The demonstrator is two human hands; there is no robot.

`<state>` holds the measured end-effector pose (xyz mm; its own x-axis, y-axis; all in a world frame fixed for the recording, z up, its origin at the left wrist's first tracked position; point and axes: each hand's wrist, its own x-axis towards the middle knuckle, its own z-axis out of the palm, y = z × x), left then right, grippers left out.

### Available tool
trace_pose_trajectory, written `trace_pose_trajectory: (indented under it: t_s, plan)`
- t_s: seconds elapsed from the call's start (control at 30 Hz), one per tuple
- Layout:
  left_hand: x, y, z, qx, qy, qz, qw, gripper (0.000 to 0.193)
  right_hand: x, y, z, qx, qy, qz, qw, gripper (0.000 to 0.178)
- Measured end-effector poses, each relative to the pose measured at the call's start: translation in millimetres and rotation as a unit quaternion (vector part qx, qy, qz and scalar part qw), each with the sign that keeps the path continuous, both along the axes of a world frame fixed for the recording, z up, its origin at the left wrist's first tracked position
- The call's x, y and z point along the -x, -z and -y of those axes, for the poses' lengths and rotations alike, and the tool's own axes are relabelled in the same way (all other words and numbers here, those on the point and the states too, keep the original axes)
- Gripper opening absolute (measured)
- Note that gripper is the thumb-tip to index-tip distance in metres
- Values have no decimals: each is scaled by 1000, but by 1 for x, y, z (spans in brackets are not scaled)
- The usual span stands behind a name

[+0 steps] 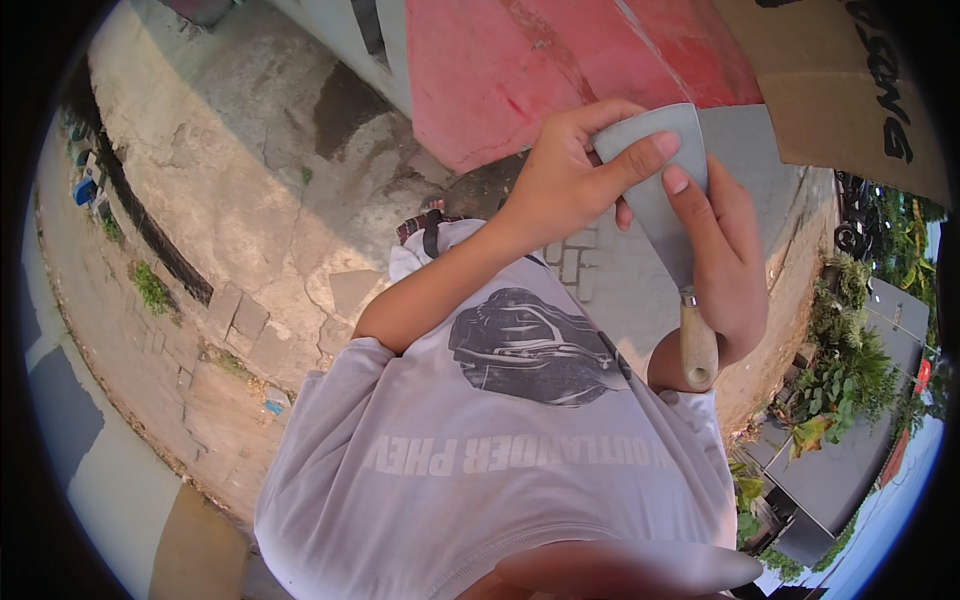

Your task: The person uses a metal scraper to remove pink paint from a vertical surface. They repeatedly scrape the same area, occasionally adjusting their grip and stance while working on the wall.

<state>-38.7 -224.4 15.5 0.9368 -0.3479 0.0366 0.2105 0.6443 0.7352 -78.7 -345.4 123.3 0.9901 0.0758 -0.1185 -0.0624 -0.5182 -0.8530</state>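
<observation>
A putty knife with a wide grey metal blade and a pale wooden handle is held up in front of my chest, blade up and handle down. My left hand grips the blade's left side, its thumb lying across the flat face and its fingers behind. From the other side my right hand closes on the blade, thumb on the face near the left thumb. Most of the fingers of both hands are hidden behind the blade. The handle hangs free beside my right wrist.
Beyond my hands is a red painted surface with scuffs. A brown cardboard sheet with black lettering sits at the upper right. Cracked concrete ground spreads out to the left. Green plants and a grey roof-like surface lie at right.
</observation>
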Motion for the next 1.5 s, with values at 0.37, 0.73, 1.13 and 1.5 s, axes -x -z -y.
trace_pose_trajectory:
  t_s: [0.37, 0.73, 1.13, 1.5]
  plan:
    - [4, 1, 4, 8, 9, -6, 1000, 32, 2, -5, 6, 6, -3, -31, 1000, 25]
    - [7, -6, 1, -12, 24, -14, 1000, 32, 6, -3, 4, -61, 27, -55, 996, 25]
    - [-13, 11, 0, 47, 22, -13, 999, 37, -6, 9, -3, 73, -29, 63, 995, 21]
    - [-1, 7, 5, 52, 22, -22, 998, 36, 1, 7, 4, -141, 30, -106, 984, 28]
